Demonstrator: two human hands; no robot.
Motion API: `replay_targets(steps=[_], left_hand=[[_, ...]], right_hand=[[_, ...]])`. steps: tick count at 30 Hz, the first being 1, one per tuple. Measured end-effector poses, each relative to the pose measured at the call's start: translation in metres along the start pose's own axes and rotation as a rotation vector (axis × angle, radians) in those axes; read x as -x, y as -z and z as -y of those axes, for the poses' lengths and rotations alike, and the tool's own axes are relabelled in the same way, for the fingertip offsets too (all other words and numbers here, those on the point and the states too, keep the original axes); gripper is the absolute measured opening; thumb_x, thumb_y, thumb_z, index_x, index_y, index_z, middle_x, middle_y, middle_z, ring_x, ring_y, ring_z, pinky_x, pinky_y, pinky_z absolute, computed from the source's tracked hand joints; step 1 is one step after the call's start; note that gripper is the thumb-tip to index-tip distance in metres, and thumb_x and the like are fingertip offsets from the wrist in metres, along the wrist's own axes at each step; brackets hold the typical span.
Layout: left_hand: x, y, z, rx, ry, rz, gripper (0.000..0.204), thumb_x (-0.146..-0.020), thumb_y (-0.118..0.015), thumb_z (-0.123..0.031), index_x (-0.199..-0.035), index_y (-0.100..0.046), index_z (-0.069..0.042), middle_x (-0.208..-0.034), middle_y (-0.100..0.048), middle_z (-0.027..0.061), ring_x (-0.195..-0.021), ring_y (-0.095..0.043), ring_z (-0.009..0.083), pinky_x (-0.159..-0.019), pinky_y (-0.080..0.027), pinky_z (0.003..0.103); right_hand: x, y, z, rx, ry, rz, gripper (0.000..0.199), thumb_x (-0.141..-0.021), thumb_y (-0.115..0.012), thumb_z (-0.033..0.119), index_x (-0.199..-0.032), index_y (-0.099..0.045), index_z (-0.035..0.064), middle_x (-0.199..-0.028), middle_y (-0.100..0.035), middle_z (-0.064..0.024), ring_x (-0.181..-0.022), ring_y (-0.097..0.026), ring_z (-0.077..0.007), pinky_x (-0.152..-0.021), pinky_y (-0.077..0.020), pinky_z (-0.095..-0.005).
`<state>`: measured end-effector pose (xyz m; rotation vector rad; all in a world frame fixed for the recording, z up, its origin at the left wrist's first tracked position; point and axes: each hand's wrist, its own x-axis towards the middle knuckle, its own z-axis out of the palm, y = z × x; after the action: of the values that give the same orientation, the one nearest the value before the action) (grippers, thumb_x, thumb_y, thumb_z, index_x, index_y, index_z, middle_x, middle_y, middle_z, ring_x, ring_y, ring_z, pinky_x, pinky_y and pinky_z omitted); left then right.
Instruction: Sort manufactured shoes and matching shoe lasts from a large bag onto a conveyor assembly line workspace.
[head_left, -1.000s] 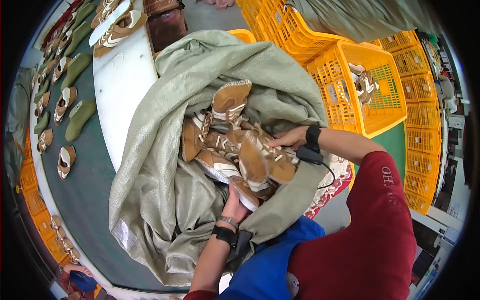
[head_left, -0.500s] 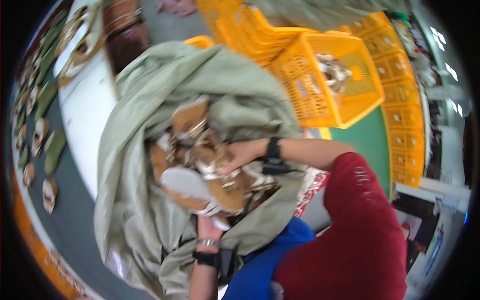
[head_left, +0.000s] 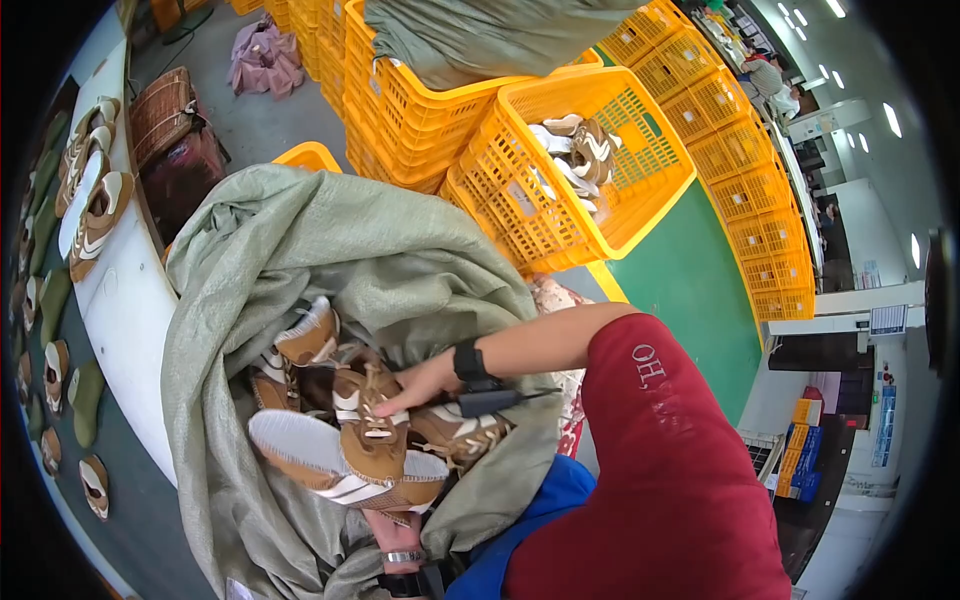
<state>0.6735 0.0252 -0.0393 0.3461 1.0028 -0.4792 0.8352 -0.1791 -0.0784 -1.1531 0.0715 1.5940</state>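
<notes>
Inside the open grey-green sack (head_left: pixel 300 250) in front of you lies a heap of brown and white sneakers (head_left: pixel 330 400). Your right hand (head_left: pixel 415 385) reaches in from the right, fingers spread loosely and resting on the laced top of one sneaker; it grips nothing. Your left hand (head_left: pixel 385 525) comes up from below, mostly hidden under a sneaker turned on its side (head_left: pixel 345 460), pale sole facing left; you cannot tell whether it is closed around that shoe. To the left, more shoes sit on the white worktop (head_left: pixel 125 300). Behind the sack, a yellow crate (head_left: pixel 610 190) holds a few more sneakers, beside stacked yellow crates.
</notes>
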Motion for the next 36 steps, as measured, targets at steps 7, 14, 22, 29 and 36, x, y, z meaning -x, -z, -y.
replay_targets(steps=[7, 14, 22, 29, 36], left_hand=[[0.005, 0.027, -0.002, -0.094, 0.043, 0.109, 0.051, -0.09, -0.038, -0.042, -0.128, -0.038, -0.008, -0.13, -0.042, 0.0082, -0.117, -0.042, 0.0265, -0.097, -0.036, 0.046], [0.079, 0.051, 0.027, -0.235, -0.138, 0.112, 0.045, -0.09, -0.043, -0.034, -0.125, -0.041, -0.005, -0.123, -0.049, 0.0088, -0.11, -0.048, 0.0242, -0.092, -0.041, 0.04], [0.169, 0.133, 0.039, -0.3, -0.556, 0.08, 0.044, -0.09, -0.044, -0.032, -0.124, -0.042, -0.005, -0.121, -0.05, 0.0087, -0.108, -0.049, 0.0234, -0.091, -0.042, 0.038], [0.249, 0.194, 0.103, -0.12, -0.996, -0.158, 0.043, -0.09, -0.044, -0.031, -0.123, -0.043, -0.005, -0.12, -0.051, 0.0086, -0.106, -0.051, 0.0227, -0.09, -0.043, 0.037], [0.357, 0.351, 0.268, 0.171, -1.272, -0.559, 0.041, -0.09, -0.045, -0.029, -0.123, -0.043, -0.004, -0.118, -0.052, 0.0085, -0.105, -0.052, 0.022, -0.089, -0.044, 0.036]], right_hand=[[0.024, -0.048, 0.017, 0.018, 0.137, 0.016, 0.079, -0.08, -0.052, 0.057, -0.136, -0.025, 0.0081, -0.139, -0.028, -0.007, -0.126, -0.025, -0.0176, -0.104, -0.0198, -0.0309], [0.099, -0.102, 0.031, 0.26, 0.577, -0.178, 0.048, -0.086, -0.055, 0.035, -0.12, -0.048, 0.0026, -0.117, -0.051, -0.0087, -0.109, -0.046, -0.0184, -0.097, -0.0331, -0.0301], [0.155, -0.225, 0.039, 0.727, 1.068, -0.285, 0.061, -0.073, -0.065, 0.038, -0.121, -0.046, 0.0044, -0.129, -0.035, -0.0185, -0.121, -0.028, -0.0354, -0.102, -0.0188, -0.0426], [0.114, -0.387, 0.002, 0.718, 1.024, 0.363, 0.084, -0.068, -0.072, 0.042, -0.129, -0.03, 0.0005, -0.13, -0.032, -0.0154, -0.123, -0.029, -0.0285, -0.102, -0.0235, -0.0391], [0.082, -0.561, -0.095, 0.962, 0.286, 0.739, 0.047, -0.078, -0.062, 0.025, -0.116, -0.047, 0.0009, -0.113, -0.052, -0.0101, -0.107, -0.047, -0.0185, -0.092, -0.038, -0.0326]])
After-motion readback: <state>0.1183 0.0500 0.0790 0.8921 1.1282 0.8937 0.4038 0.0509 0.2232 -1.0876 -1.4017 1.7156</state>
